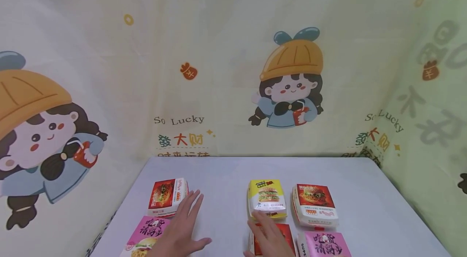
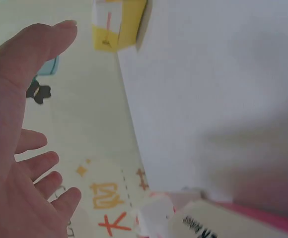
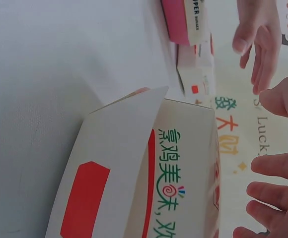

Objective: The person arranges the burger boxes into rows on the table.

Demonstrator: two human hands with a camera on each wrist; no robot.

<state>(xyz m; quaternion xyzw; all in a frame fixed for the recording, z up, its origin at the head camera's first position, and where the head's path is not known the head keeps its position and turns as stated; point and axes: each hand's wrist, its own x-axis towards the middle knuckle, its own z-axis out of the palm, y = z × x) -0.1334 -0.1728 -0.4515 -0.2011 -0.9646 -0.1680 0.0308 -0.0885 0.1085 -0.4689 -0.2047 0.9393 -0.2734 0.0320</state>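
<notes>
My left hand (image 1: 181, 228) is held above the table with its fingers and thumb spread, holding nothing. It overlaps the edges of a red-and-white burger box (image 1: 164, 198) and a pink burger box (image 1: 147, 228) at the left. My right hand (image 1: 271, 236) hovers with extended fingers over a red-topped burger box (image 1: 286, 230), partly covering it; its fingertips overlap the front of a yellow burger box (image 1: 268, 192). In the right wrist view, a white box (image 3: 183, 163) with a red patch and green lettering stands close by, one flap lifted, and the right hand (image 3: 283, 173) is apart from it.
Another red-and-white burger box (image 1: 315, 204) stands at the right, with a pink burger box (image 1: 326, 244) in front of it. All the boxes rest on a white table (image 1: 219, 180). A printed cloth (image 1: 219, 99) hangs behind the table and along its sides.
</notes>
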